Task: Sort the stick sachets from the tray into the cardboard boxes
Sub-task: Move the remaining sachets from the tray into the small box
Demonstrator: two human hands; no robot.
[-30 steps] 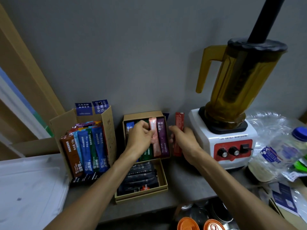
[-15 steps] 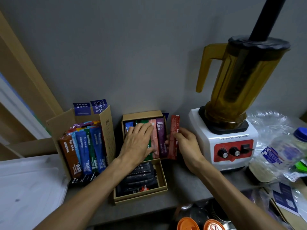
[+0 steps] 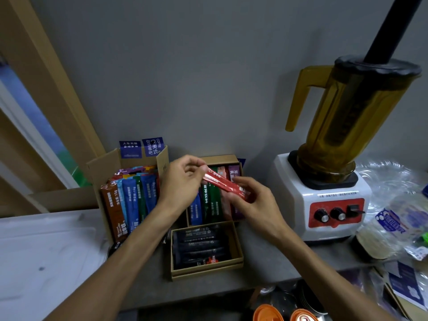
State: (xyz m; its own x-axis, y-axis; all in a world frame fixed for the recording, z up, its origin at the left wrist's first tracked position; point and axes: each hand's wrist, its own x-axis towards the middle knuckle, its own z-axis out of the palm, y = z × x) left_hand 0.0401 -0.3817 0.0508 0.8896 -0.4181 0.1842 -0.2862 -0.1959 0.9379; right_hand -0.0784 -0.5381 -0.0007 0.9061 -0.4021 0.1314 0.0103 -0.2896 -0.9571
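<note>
Head view: low box (image 3: 206,273) holds black sachets (image 3: 199,246)

The desk (image 3: 266,269) carries three cardboard boxes (image 3: 206,273) and one blender (image 3: 328,205) with two knobs (image 3: 321,215). Also one red sachet (image 3: 222,184), one white tray (image 3: 46,251), two orange lids (image 3: 267,313).

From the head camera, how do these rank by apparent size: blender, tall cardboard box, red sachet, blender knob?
Largest to smallest:
1. blender
2. tall cardboard box
3. red sachet, which is held up nearer the camera and so looks slightly enlarged
4. blender knob
</note>
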